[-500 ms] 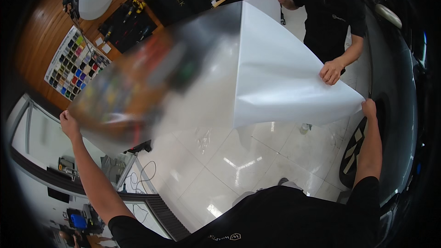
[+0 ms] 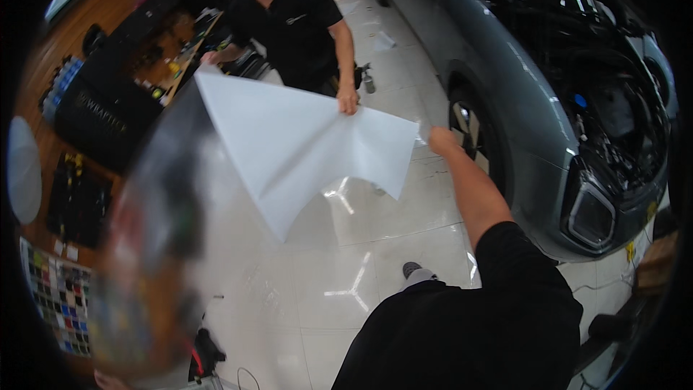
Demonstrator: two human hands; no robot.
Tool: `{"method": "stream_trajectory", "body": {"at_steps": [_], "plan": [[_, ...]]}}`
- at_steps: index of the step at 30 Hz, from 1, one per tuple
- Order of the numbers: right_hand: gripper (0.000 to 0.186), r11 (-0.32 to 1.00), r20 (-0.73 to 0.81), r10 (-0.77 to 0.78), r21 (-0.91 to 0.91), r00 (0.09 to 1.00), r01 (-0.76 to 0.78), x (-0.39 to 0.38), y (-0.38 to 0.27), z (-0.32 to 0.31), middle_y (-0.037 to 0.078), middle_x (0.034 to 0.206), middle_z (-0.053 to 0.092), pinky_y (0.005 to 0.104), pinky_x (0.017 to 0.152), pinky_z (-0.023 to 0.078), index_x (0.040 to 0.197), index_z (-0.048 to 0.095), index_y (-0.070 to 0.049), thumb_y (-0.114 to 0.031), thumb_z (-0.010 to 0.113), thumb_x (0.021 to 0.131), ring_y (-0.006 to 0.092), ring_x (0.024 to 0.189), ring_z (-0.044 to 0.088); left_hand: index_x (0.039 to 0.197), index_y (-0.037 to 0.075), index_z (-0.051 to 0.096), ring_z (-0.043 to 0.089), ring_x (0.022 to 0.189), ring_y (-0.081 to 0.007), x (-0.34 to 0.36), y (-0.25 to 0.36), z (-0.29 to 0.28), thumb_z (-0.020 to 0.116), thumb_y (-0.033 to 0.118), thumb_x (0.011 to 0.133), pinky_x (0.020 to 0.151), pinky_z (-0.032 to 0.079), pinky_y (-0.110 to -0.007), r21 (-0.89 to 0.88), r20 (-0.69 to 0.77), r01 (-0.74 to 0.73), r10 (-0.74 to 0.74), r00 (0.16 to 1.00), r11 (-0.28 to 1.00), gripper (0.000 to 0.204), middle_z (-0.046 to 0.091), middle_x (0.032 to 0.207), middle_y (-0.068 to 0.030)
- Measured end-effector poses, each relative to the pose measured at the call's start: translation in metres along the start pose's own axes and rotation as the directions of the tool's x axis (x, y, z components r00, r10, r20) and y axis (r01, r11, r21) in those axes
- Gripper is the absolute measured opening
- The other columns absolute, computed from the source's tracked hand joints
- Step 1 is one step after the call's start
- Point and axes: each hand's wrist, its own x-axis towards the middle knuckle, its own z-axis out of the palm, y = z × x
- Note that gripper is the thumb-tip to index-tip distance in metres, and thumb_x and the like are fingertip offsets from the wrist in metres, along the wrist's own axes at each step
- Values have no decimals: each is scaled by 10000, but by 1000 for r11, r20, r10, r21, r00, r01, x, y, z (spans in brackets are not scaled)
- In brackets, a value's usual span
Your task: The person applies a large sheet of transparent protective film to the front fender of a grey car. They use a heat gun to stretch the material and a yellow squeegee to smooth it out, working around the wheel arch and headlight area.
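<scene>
A large sheet of clear film (image 2: 167,195) is held up above the glossy tiled floor (image 2: 404,235), across the left and middle of the frame. Its upper right part is covered by white backing (image 2: 289,119), whose upper edge is slanted gently down to the right. By the backing's lowest corner, the bottom of the frame is pointed at. The clear part's long axis is run steeply from upper centre-left to lower left.

Beside the backing's right corner, the film's edge is pinched by the right hand (image 2: 442,141), the grip closed. The left hand (image 2: 108,381) is mostly cut off at the lower left rim, by the film's bottom end; whether its grip is closed cannot be told.

Opposite, the upper left corner is held by one hand of a co-worker (image 2: 296,36), and the backing's top edge by the co-worker's other hand (image 2: 348,100).

A spray bottle (image 2: 369,79) is stood on the floor at upper centre, its contents not discernible. Blue containers (image 2: 63,87) are grouped at upper left; what is in them cannot be told. At right, a grey car (image 2: 530,166) is seen with its engine bay (image 2: 603,94) uncovered, a blue cap (image 2: 580,100) included.
</scene>
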Motion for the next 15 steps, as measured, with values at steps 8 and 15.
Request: {"method": "stream_trajectory", "body": {"at_steps": [8,15], "plan": [[295,986,137,-138,-78,981,149,-148,161,172,228,949,645,467,800,493,890,651,16,-224,494,823,390,889,618,1201,-19,541,566,1022,-273,-10,-30,26,464,332,967,878,441,-342,-200,214,370,-328,920,907,429,582,1176,-167],[312,987,837,159,-152,524,-57,-415,144,234,198,923,670,417,757,515,874,678,40,-203,503,787,296,761,668,1209,-28,539,569,1021,-299,27,-95,17,462,344,965,881,432,-350,-134,151,233,-212,966,963,452,573,1193,-195]]}}
